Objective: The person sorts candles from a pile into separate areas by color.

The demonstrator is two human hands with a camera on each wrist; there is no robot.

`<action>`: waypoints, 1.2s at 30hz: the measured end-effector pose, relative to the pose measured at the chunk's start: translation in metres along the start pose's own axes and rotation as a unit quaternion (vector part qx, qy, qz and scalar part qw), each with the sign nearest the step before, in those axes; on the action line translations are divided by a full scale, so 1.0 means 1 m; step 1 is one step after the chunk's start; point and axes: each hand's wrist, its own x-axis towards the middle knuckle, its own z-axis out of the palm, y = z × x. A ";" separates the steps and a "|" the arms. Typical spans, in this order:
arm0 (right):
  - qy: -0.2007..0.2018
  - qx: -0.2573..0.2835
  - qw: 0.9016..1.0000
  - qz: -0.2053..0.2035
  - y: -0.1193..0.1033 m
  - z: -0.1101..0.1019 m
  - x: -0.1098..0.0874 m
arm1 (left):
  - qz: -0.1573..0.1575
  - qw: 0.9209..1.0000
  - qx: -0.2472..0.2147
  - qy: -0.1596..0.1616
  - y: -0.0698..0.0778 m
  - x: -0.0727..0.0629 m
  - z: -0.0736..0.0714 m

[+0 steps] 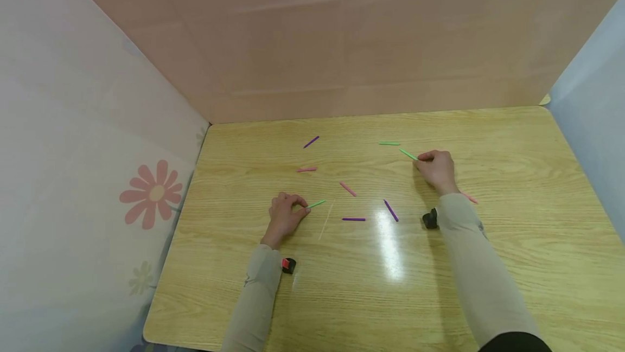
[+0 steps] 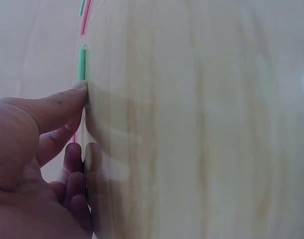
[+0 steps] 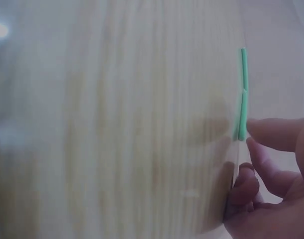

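My left hand [image 1: 285,215] pinches one end of a thin green stick [image 1: 318,203] between thumb and index finger, low over the table; its other fingers curl beneath in the left wrist view. Farther back on the right, my right hand [image 1: 438,170] has thumb and index fingertips at the near end of another green stick [image 1: 408,154], pinching it. The far end of that stick points toward a third green stick [image 1: 389,144] lying flat. In the right wrist view the two green sticks [image 3: 244,67] line up nearly end to end.
Purple sticks [image 1: 311,142] and pink sticks [image 1: 348,189] lie scattered on the wooden table [image 1: 342,298]. One pink stick [image 1: 470,198] is partly hidden by the right forearm. A tan panel [image 1: 342,43] stands along the back edge, a flowered curtain [image 1: 97,124] at the left.
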 end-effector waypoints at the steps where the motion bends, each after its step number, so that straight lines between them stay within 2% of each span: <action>1: -0.006 0.008 1.000 0.004 0.000 -0.002 -0.002 | 0.000 1.000 -0.001 -0.001 0.000 0.000 0.000; 6: -0.021 0.019 1.000 0.013 0.004 -0.013 -0.011 | 0.006 1.000 0.000 -0.002 0.001 -0.001 -0.001; 18: -0.011 -0.005 1.000 0.020 0.011 -0.046 -0.037 | 0.005 1.000 0.000 -0.004 0.004 -0.002 -0.004; 24: -0.020 0.024 0.998 0.045 0.025 -0.058 -0.047 | 0.003 1.000 -0.001 -0.004 0.004 -0.003 -0.003; 30: -0.041 -0.018 0.999 0.027 0.041 -0.067 -0.054 | -0.001 1.000 0.001 -0.004 0.002 -0.002 -0.002; 36: -0.043 -0.050 0.998 0.013 0.054 -0.072 -0.061 | 0.002 1.000 0.004 -0.003 0.002 -0.002 -0.001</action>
